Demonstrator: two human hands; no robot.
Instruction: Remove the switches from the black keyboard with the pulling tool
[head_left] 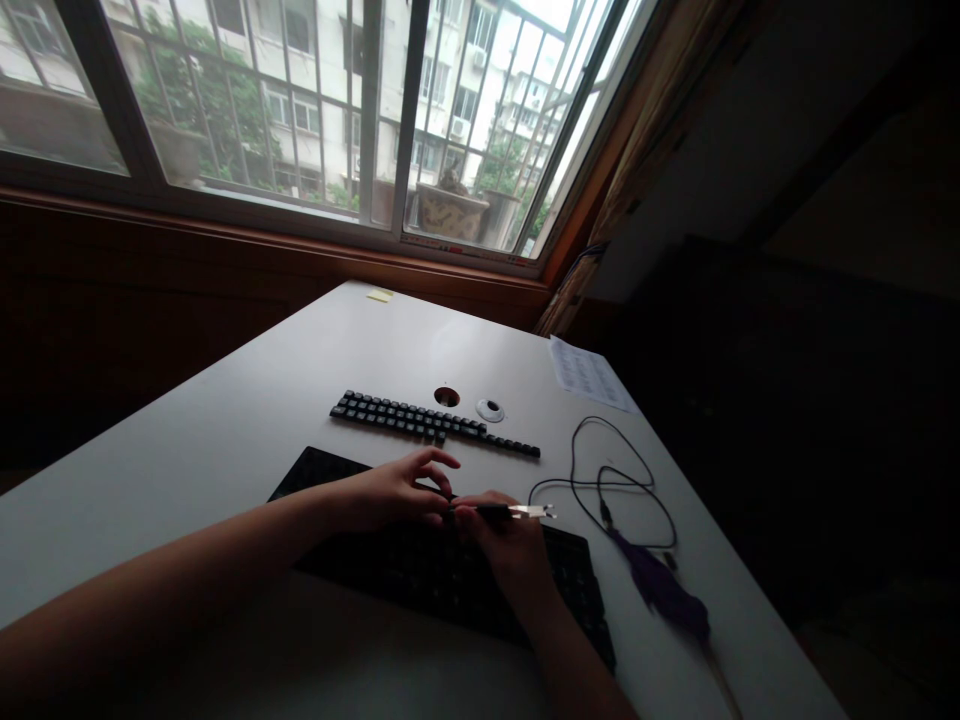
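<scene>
A dark keyboard (420, 570) lies at an angle on the white table, partly covered by my hands and forearms. My right hand (510, 545) is closed around a keycap puller (517, 511), whose bright forked metal end points right. Just left of it, my left hand (397, 492) reaches over the keyboard's upper edge. Its thumb and a finger come together at the puller's left end, while another finger is raised; anything small between them is too dark to make out. Beyond the keyboard, loose black keycaps (409, 416) stand in rows.
Behind the keycaps are a round cable hole (447, 397) in the table (247, 400) and its white ring cover (490, 410). A looped black cable (574, 483) and a purple duster-like item (667, 590) lie right. Printed paper (592, 374) and a yellow note (379, 295) lie farther back.
</scene>
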